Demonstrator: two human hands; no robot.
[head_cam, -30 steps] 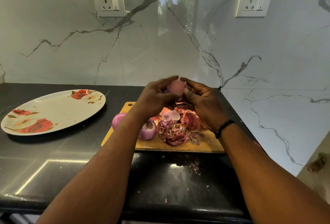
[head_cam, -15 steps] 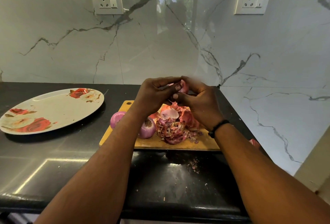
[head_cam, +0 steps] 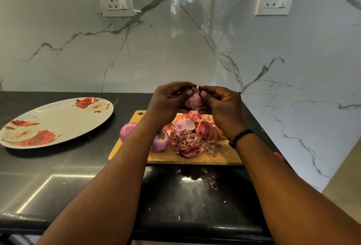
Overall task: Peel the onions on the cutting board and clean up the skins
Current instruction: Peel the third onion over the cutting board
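Hidden/unclear: lower part of held onion covered by fingers; one board onion partly behind left forearm; board's right end behind right wrist; small red bit on the counter beyond right forearm, can't identify.
Counter (head_cam: 58,182): black, glossy, front edge nearest; skin crumbs scattered in front of the board.
Forearms: both reach forward from the bottom corners and converge over the board; black wristband (head_cam: 239,137) on the right wrist.
Cutting board (head_cam: 224,156): wooden, hole at far left corner, lies on the counter.
Board onions (head_cam: 160,140): two purple ones at the board's left side, one cut end up.
Skins (head_cam: 192,137): loose heap, middle to right of board, just beside the nearer onion.
Left hand (head_cam: 168,102): fingers curled round held onion's left side, thumb pressed on its face.
Right hand (head_cam: 222,106): fingers curled round the right side, thumb on it, fingertip at the top tuft.
Held onion (head_cam: 193,99): pale pink, gripped between both hands, raised above the board's far edge.
Plate (head_cam: 58,115): oval, rose print, on the counter well left of the board.
Wall: marble, two sockets (head_cam: 116,2).
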